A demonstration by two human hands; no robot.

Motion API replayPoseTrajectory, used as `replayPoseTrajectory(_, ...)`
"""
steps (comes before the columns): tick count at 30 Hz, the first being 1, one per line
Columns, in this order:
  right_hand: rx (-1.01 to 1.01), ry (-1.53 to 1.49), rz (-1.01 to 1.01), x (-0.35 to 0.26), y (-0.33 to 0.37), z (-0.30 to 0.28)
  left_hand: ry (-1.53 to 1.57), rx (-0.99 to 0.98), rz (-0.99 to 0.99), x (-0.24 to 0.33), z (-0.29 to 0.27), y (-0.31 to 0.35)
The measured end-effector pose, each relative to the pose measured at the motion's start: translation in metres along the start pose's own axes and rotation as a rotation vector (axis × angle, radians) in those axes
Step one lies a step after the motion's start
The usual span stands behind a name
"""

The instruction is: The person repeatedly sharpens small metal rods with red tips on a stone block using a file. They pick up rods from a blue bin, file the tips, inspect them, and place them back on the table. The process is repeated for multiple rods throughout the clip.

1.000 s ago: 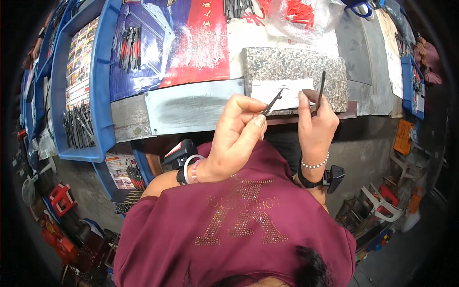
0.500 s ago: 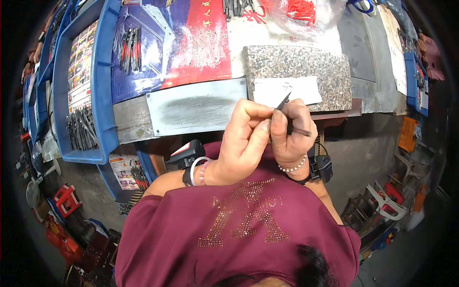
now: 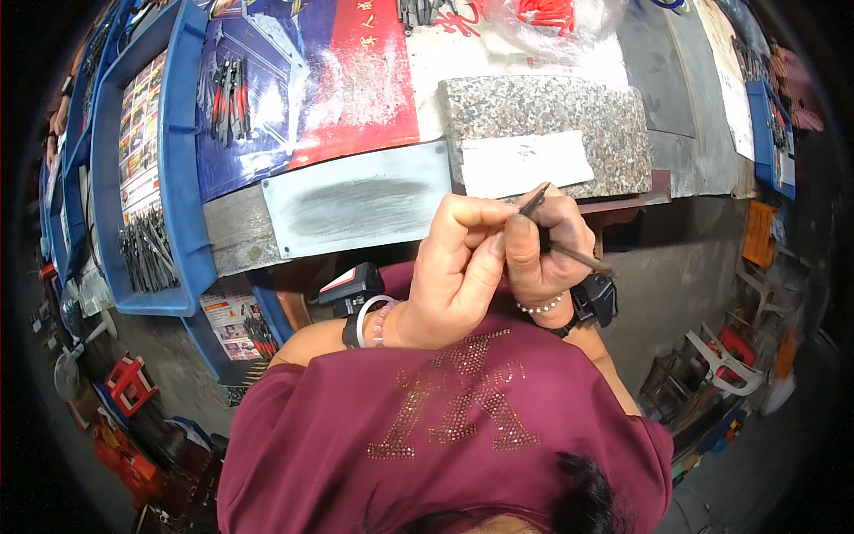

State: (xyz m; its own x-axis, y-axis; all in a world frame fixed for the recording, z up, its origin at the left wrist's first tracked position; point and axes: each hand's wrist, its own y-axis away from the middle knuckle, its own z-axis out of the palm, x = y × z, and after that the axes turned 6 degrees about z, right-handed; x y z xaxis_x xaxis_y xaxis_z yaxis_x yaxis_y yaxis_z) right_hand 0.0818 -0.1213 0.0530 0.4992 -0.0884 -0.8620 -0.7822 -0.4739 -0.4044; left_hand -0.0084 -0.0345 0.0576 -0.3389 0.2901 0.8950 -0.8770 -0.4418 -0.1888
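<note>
In front of my chest my two hands meet. My left hand (image 3: 458, 267) pinches a slim black pointed piece (image 3: 535, 201) between thumb and forefinger; its kind is unclear. My right hand (image 3: 538, 258) is closed beside it, thumb and fingers against the same piece. A thin brownish rod (image 3: 583, 258) sticks out to the right from the fingers of my right hand; how it lies inside the grip is hidden. Just beyond the hands, a white paper (image 3: 527, 164) with dark marks lies on a speckled stone slab (image 3: 614, 125).
A pale plate (image 3: 285, 206) with a dark smudge lies left of the slab. Farther left, a blue bin (image 3: 191, 169) holds several slim black pieces (image 3: 149, 254). Red and black tools (image 3: 231, 98) lie on a coloured sheet. A clear bag (image 3: 569, 31) with red pieces sits at the back.
The black piece's tip has dropped slightly and shows less beyond my fingers. The brownish rod sticks out farther right. The bench has shifted slightly left in view.
</note>
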Motion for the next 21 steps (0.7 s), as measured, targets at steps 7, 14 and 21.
replayPoseTrajectory(7, 0.008, 0.153, 0.061, -0.003, 0.011, 0.007, 0.001, 0.045, -0.032, -0.009, -0.001, 0.008)
replayPoseTrajectory(14, -0.046, -0.384, 0.538, -0.016, 0.013, -0.016, 0.130, -0.012, -0.042, -0.009, -0.002, 0.007)
replayPoseTrajectory(21, 0.047, -0.097, 0.214, -0.008, 0.025, -0.002, 0.022, 0.086, -0.045, -0.012, 0.002, 0.014)
